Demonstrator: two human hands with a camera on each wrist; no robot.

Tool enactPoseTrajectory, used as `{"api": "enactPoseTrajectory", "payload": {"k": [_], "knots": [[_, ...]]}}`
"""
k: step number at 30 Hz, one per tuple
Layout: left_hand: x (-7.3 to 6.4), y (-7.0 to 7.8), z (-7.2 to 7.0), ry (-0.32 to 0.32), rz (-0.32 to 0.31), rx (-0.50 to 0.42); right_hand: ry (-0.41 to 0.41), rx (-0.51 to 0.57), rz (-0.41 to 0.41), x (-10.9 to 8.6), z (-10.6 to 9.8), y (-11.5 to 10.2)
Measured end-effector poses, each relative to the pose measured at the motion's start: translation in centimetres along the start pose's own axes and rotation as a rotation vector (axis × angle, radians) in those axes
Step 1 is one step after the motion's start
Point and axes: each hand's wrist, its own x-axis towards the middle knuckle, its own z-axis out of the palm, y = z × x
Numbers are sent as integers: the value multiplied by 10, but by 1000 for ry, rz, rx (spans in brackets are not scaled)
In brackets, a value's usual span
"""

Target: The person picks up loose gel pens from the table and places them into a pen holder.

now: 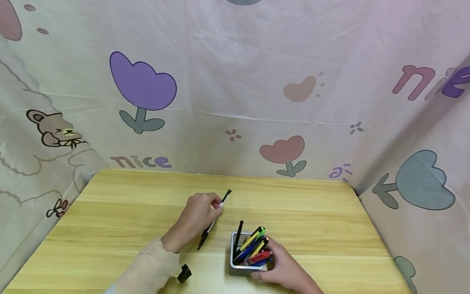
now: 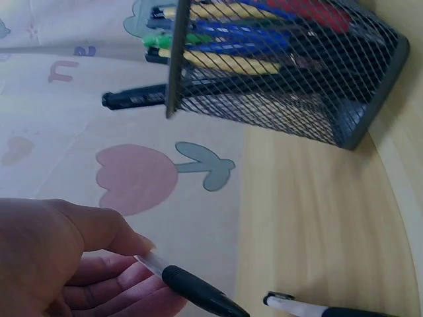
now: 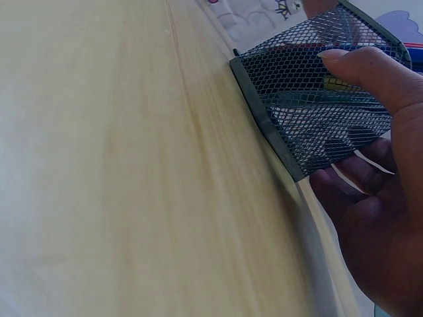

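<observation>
A thin white-and-black pen (image 2: 205,290) is pinched between the thumb and fingers of my left hand (image 1: 198,214), its black end pointing out past the fingertips. Close by in the left wrist view lies a second black-and-white pen (image 2: 297,306) on the table. The head view shows pen parts on both sides of the hand; which pen each belongs to, I cannot tell. My right hand (image 1: 280,265) grips a mesh pen holder (image 1: 240,271), thumb on one side and fingers on another. Several black, yellow, blue, green and red pens (image 1: 253,249) stand leaning inside it.
Both hands are over a light wooden table (image 1: 312,212). A printed cloth (image 1: 220,81) hangs behind it and along both sides. Beside the left sleeve (image 1: 154,265) is a small black piece (image 1: 185,273).
</observation>
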Motion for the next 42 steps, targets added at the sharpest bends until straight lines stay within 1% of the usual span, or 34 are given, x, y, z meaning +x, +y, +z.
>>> {"api": "enactPoseTrajectory", "payload": {"k": [4, 8, 13, 16, 18, 23, 27, 33, 37, 42], "knots": [[-3, 5, -3, 45, 61, 0, -5, 0, 10, 0, 0, 1], [-5, 11, -6, 113, 131, 3, 13, -41, 14, -1, 0, 3], [-9, 22, -11, 189, 192, -23, 30, -67, 13, -2, 1, 3], [-12, 28, -15, 221, 233, -49, 32, -69, 6, -1, 1, 2], [-15, 32, -17, 231, 254, -73, 32, -69, 1, -1, 2, 2], [-20, 41, -22, 232, 289, -131, 35, -78, -6, -1, 2, 2], [-23, 46, -22, 233, 332, -182, 32, -67, 2, -2, 3, 2], [-27, 54, -18, 210, 396, -276, 19, -47, 6, -1, 1, 2], [-29, 59, -14, 189, 418, -334, 16, -40, -1, 0, 1, 2], [-32, 64, -9, 170, 442, -380, 16, -48, 0, 1, 0, 2]]}}
